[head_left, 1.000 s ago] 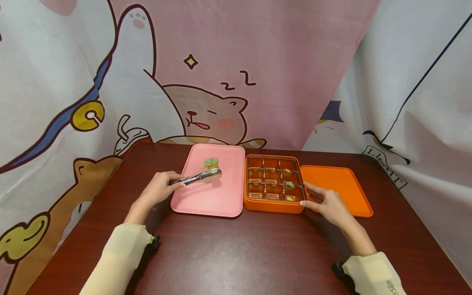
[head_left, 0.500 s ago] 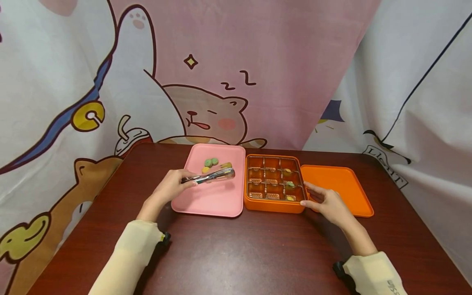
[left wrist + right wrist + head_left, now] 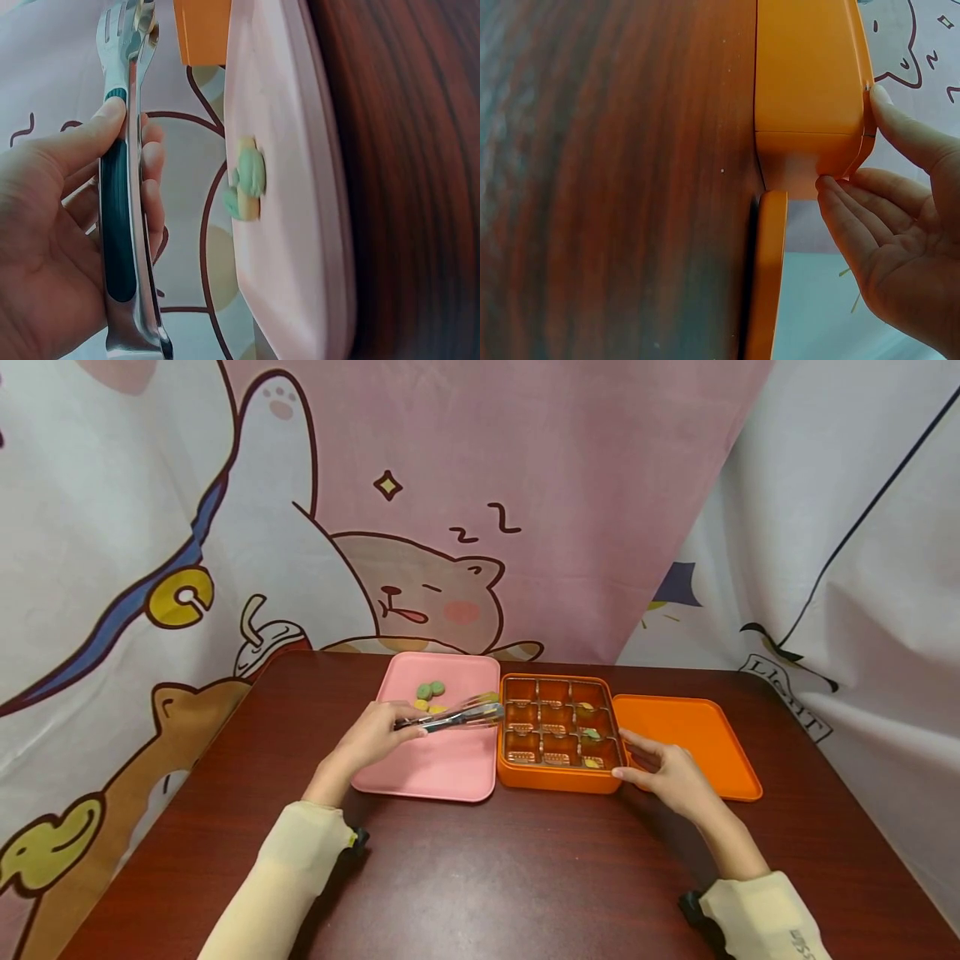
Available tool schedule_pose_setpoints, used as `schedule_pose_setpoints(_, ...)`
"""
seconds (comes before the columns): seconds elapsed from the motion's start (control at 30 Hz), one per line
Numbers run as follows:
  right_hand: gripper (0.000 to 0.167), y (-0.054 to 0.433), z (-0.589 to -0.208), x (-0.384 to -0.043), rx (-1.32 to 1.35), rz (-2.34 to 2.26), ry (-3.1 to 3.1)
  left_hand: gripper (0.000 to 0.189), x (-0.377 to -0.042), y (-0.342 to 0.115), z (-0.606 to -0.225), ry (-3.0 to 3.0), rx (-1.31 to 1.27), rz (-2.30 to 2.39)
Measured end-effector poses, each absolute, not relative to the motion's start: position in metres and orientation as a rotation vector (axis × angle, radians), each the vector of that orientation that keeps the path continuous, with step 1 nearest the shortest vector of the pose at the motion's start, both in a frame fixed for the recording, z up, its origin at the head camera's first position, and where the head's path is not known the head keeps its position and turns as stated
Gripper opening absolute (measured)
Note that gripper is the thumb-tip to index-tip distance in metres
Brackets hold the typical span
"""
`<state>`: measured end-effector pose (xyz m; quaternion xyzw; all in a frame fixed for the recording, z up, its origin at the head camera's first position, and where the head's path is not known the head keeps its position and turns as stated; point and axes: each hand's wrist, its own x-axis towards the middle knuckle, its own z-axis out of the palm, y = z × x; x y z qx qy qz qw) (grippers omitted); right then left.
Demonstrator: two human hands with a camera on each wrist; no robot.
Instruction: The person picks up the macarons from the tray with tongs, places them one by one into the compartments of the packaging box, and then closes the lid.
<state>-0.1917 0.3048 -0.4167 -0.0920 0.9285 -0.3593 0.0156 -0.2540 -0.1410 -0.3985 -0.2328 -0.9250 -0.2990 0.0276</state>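
Observation:
My left hand (image 3: 377,729) grips metal tongs (image 3: 120,217) with dark green handle pads. The tongs point right, their tips over the seam between the pink tray (image 3: 420,777) and the orange box (image 3: 558,779). A small yellowish piece (image 3: 153,34) shows between the tips, partly hidden by the metal. Small round green pieces (image 3: 425,691) and yellow pieces (image 3: 423,704) lie on the tray. My right hand (image 3: 670,774) holds the box's near right corner, thumb at the front rim and fingers against the right side. Inside is a clear divided insert (image 3: 536,722).
An orange lid (image 3: 708,743) lies flat right of the box, partly behind my right hand. Small yellow and green pieces (image 3: 591,734) sit in the box's right column. Everything stands on a dark wooden table (image 3: 480,877); a printed curtain (image 3: 585,527) hangs behind.
My left hand has carried the tongs and a yellowish piece rightward from the pieces on the tray to the box's left edge. The right hand keeps its place at the box.

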Motion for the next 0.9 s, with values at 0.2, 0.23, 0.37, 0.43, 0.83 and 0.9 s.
schedule_pose_setpoints(0.2, 0.073, 0.305, -0.417, -0.192, -0.286, -1.115, 2.891, 0.032, -0.254, -0.129, -0.394, -2.863, -0.745, -0.942)
schedule_pose_setpoints(0.23, 0.073, 0.305, -0.417, -0.192, -0.287, -1.116, 2.89, 0.031, -0.254, -0.127, -0.393, -2.864, -0.75, -0.937)
schedule_pose_setpoints(0.37, 0.072, 0.305, -0.417, -0.192, -0.288, -1.12, 2.886, 0.03, -0.255, -0.118, -0.391, -2.854, -0.783, -0.908)
schedule_pose_setpoints(0.43, 0.073, 0.305, -0.417, -0.192, -0.29, -1.123, 2.885, 0.029, -0.256, -0.113, -0.39, -2.847, -0.797, -0.899)
schedule_pose_setpoints(0.83, 0.073, 0.306, -0.418, -0.193, -0.297, -1.123, 2.891, 0.027, -0.258, -0.089, -0.389, -2.852, -0.894, -0.963)
schedule_pose_setpoints(0.9, 0.073, 0.305, -0.418, -0.192, -0.297, -1.125, 2.891, 0.026, -0.258, -0.085, -0.39, -2.846, -0.911, -0.953)
